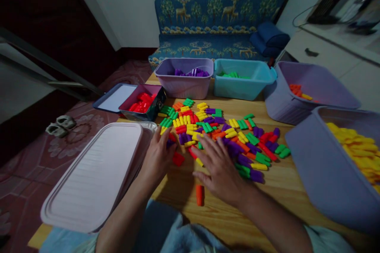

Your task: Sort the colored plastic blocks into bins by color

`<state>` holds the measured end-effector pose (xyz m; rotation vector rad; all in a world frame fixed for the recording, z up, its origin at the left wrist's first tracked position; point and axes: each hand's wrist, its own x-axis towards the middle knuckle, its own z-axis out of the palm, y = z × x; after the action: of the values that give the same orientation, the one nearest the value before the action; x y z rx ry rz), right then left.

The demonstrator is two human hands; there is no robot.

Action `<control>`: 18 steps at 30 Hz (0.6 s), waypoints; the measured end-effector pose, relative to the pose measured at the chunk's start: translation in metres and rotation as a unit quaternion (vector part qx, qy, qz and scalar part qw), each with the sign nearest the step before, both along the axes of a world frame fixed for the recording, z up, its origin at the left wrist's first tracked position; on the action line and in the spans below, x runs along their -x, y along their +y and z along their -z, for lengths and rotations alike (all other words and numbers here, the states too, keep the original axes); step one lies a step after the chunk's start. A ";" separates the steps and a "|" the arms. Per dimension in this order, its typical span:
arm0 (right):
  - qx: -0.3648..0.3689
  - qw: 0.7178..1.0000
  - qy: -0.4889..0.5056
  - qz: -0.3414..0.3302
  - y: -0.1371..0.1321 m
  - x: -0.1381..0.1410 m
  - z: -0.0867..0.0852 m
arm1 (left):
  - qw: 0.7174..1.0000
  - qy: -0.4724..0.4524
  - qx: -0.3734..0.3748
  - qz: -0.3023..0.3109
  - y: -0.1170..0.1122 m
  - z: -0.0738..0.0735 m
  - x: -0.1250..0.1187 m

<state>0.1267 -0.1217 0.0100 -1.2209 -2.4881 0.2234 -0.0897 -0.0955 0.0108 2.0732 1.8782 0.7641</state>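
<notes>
Many small plastic pieces (208, 126) in red, orange, yellow, green and purple, finger-like and partly joined in groups, lie spread over the wooden table (184, 184). My left hand (158, 154) is at the near left edge of the spread, fingers apart, close to purple and red pieces; whether it touches them I cannot tell. A red piece (178, 159) lies just right of its thumb. My right hand (221, 172) is stretched out over the middle pieces, fingers spread, with nothing seen in it. One orange-red piece (200, 195) lies alone below the right thumb.
A tin (154, 104) of red pieces stands at the back left, beside stacked lids (95, 174). Along the back are a purple bin (187, 85) and a turquoise bin (237, 87). Bins with orange pieces (282, 102) and yellow pieces (353, 144) stand right. Beyond is a sofa (208, 16).
</notes>
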 end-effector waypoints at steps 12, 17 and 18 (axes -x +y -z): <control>-0.038 0.999 -0.003 -0.001 0.009 0.006 0.014 | 0.986 -0.124 0.022 0.107 -0.003 0.003 -0.003; -0.012 0.998 -0.006 -0.064 0.004 0.016 0.011 | 0.997 -0.082 0.005 0.000 -0.006 0.013 0.005; -0.007 0.999 -0.006 -0.048 0.005 0.016 0.011 | 0.996 -0.086 0.025 0.009 -0.007 0.016 0.005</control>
<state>0.1105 -0.1170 -0.0013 -1.1006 -2.5583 0.2225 -0.0951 -0.1030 -0.0048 1.9258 1.7651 0.8517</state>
